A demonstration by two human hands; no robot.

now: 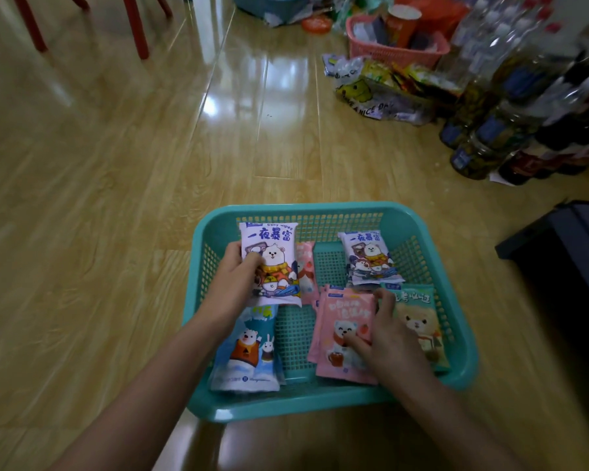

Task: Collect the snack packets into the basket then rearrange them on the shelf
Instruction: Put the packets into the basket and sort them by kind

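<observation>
Head view: snack packets lie in a teal basket [303,209] on the wooden floor [116,164]. The left hand [233,280] curls its fingers round a purple packet [272,256] and holds it tilted up over the basket's left side, above a blue packet [249,348]. The right hand [391,341] pinches a stack of pink packets [340,321], thumb on the front, just beside a green packet [419,321]. A second purple packet [371,256] rests at the basket's far right. Beyond, well apart, sit a pink basket [398,52], a heap of wrappers [378,93] and dark bottles [510,130].
</observation>
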